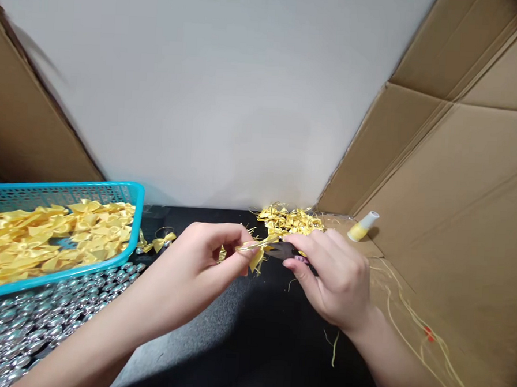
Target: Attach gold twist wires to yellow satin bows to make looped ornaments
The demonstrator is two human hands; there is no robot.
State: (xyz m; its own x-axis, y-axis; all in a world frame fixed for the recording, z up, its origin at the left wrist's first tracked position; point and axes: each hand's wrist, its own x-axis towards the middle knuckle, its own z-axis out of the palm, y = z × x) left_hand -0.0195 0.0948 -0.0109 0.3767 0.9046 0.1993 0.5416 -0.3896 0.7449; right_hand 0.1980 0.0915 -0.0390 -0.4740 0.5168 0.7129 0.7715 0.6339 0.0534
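My left hand [212,252] pinches a small yellow bow [256,259] with gold thread or wire around it, near the middle of the view. Closed around a small dark cutting tool [280,250], my right hand [334,272] is just to the right. The tool's tip reaches the bow's edge; whether its blades are parted cannot be made out. Behind both hands lies a pile of yellow bows with gold strands [289,220]. The tool's handles are mostly hidden by my right fingers.
A blue basket [139,222] of yellow bows stands at left, with many shiny silver discs [61,310] in front. A thread spool [363,226] stands at right beside cardboard [465,227]. Loose yellow threads [408,311] lie on the right. A white wall [212,87] rises behind.
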